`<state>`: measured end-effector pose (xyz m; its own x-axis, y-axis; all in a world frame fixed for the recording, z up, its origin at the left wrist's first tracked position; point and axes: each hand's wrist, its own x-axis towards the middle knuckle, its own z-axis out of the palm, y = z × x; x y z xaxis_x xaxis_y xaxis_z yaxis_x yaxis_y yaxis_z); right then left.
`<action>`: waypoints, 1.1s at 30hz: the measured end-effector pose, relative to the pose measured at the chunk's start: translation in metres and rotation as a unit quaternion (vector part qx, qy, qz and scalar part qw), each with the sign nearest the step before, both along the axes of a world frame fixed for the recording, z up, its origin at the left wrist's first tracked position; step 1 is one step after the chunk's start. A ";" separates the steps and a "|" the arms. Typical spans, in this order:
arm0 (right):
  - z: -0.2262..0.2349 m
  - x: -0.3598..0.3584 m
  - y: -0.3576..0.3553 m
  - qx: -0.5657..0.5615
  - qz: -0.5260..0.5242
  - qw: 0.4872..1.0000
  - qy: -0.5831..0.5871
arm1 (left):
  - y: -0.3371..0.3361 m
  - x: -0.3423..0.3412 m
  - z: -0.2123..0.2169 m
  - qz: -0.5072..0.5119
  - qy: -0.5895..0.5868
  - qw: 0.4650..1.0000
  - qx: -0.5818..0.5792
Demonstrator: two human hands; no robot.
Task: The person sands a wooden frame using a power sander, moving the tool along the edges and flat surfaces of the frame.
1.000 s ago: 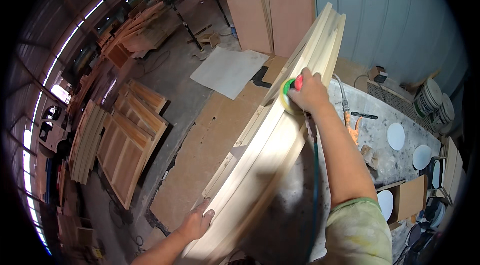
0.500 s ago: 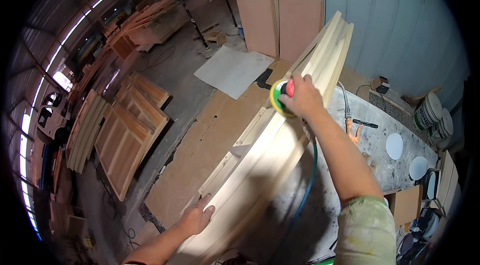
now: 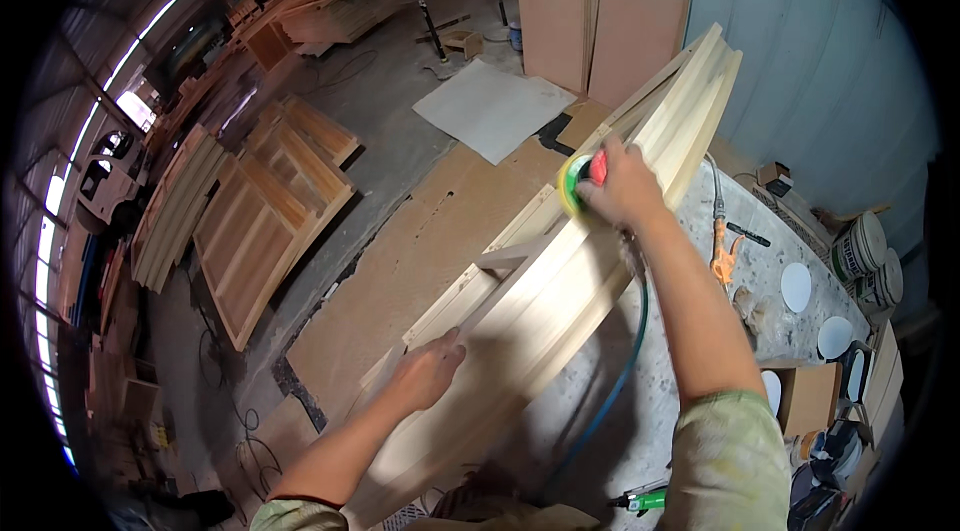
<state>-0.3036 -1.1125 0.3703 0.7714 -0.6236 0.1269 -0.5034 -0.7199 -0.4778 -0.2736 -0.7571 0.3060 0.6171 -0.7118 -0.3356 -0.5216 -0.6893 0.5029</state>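
"Wooden frame piece [image 3: 560, 291]: where is it, and how would it handle?"

"It slants across the middle, partly above the speckled grey surface [image 3: 740, 211]; what bears it is hidden. I'd judge it stiff, fairly heavy, awkward for its length, and easily dented along its ridges. Best gripped by its long edges."

"And the hands?"

"Left hand [image 3: 430, 374] holds the left edge lower down. Right hand [image 3: 627, 186] is closed round a red-and-green sander [image 3: 573, 181] farther up that edge; a blue hose [image 3: 600, 421] hangs below."
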 end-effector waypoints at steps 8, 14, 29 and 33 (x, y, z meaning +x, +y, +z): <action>0.003 -0.016 0.182 0.017 0.316 0.947 0.052 | 0.085 0.002 0.008 0.022 0.124 0.991 -0.032; -0.023 -0.058 0.175 0.041 0.124 0.980 -0.147 | 0.194 -0.037 0.011 0.046 0.094 0.994 0.032; -0.085 -0.100 0.331 0.089 0.131 0.976 -0.150 | 0.197 -0.024 -0.007 0.041 0.099 0.992 -0.068; -0.010 -0.065 0.228 0.061 -0.043 0.994 -0.079 | 0.229 -0.030 -0.003 -0.091 0.012 0.994 -0.053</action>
<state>-0.3687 -0.8850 0.3606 0.6910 -0.7046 0.1614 -0.4720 -0.6089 -0.6375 -0.3040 -0.5279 0.3034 0.4681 -0.8424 -0.2670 -0.6188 -0.5281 0.5815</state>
